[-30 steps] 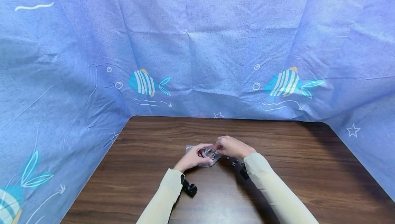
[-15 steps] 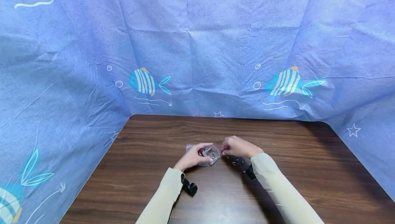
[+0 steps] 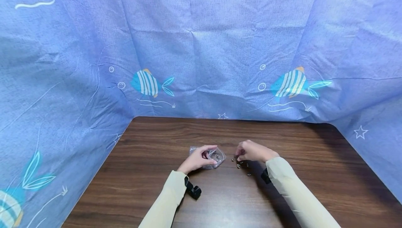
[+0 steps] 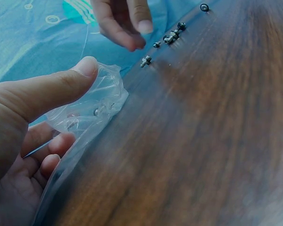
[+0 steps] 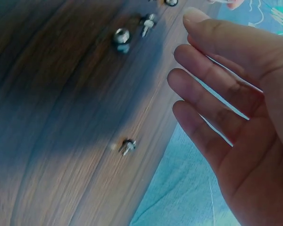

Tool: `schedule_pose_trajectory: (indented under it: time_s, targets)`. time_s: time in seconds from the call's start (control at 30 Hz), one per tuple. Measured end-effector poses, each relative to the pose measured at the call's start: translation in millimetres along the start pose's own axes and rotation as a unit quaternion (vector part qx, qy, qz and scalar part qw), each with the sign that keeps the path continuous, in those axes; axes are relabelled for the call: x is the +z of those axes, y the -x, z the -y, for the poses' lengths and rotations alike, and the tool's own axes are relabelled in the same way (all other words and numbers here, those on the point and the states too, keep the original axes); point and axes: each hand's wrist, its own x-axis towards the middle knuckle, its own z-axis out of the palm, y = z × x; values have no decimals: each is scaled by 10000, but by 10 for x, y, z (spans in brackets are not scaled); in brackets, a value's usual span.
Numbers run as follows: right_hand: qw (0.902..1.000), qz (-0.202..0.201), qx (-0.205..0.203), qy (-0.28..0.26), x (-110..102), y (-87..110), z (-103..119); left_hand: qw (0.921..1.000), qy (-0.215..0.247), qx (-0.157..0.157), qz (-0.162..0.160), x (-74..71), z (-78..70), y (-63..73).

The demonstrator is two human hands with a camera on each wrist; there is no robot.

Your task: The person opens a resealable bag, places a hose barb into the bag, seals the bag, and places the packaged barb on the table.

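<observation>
My left hand (image 3: 196,160) grips a clear plastic bag (image 4: 111,89) on the table, thumb and fingers spread around its mouth. A few small metal pieces like screws (image 3: 217,157) show inside the bag. To the bag's right, my right hand (image 3: 252,151) hovers low beside several loose screws (image 3: 238,166), short and silvery with dark collars. Its fingers are slightly bent, and nothing shows between them in the right wrist view. One screw (image 5: 128,147) lies apart from the others, nearer to me.
The dark wooden table (image 3: 150,133) has rounded far corners. A blue fabric curtain (image 3: 220,46) with fish prints hangs behind it and along both sides. A black wrist camera (image 3: 193,190) is strapped under the left sleeve.
My right hand has moved away from the bag's mouth, rightward to the loose screws, uncovering more of them. The left hand stays on the bag in the same place.
</observation>
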Motion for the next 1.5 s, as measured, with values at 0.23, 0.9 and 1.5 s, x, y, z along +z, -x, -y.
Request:
schedule_pose_trajectory:
  time_s: [0.23,0.9,1.5]
  targets:
    - [9995,216,158,-178,-13,76,-39,10000,-76,-40,8,9,-36,4]
    - [9988,223,-371,207,40,113,-59,9999,-14,-7,169,-96,-437,141]
    - [9975,191,-289,611,54,119,-16,9999,-71,-27,109,-95,-454,157]
